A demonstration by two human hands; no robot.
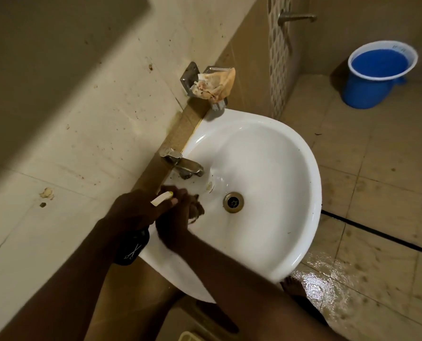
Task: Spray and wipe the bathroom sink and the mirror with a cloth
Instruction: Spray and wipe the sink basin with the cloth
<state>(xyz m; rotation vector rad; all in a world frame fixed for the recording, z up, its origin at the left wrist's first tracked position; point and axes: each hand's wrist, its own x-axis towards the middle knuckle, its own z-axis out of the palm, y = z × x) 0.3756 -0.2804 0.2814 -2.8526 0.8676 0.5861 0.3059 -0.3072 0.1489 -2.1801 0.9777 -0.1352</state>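
Fingers of the right hand [178, 217] curl round a dark cloth [196, 211], pressing it to the white sink [291, 168] wall between tap [185, 166] and drain [233, 202], likely to scrub there. Beside it, the left hand [133, 212] grips a dark spray bottle [131, 247] with a pale nozzle, kept ready over the rim. Mirror not in view. A wall soap dish [192, 75] holds a crumpled tan rag [217, 86]; a blue bucket [367, 87] on the floor looks empty
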